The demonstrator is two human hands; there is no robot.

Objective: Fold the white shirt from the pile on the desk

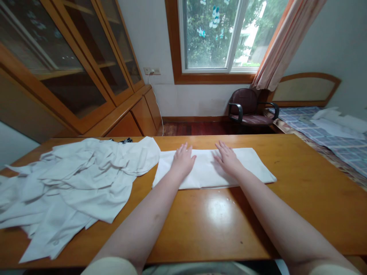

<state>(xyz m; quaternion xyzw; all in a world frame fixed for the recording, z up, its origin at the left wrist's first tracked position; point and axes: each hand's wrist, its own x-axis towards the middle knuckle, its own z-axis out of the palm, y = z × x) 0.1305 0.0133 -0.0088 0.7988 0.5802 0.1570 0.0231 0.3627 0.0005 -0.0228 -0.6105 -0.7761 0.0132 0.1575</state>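
A white cloth (pixel 204 168), folded into a long flat rectangle, lies crosswise on the wooden table (pixel 195 229). My left hand (pixel 183 158) is over its left part, fingers stretched out and palm down. Toward the cloth's right side is my right hand (pixel 228 157), also palm down with its fingers spread. Neither hand grips anything. Whether the palms press on the fabric or hover just above it, I cannot tell. To the left, a loose heap of crumpled white garments (pixel 86 175) reaches up to the folded cloth's left end.
A small dark item (pixel 126 140) pokes out behind the heap. Beyond the table stand a glass-door cabinet (pixel 94 68) on the left and a maroon armchair (pixel 248 107) under the window (pixel 212 42). A bed with a checked sheet (pixel 323 130) is at the right.
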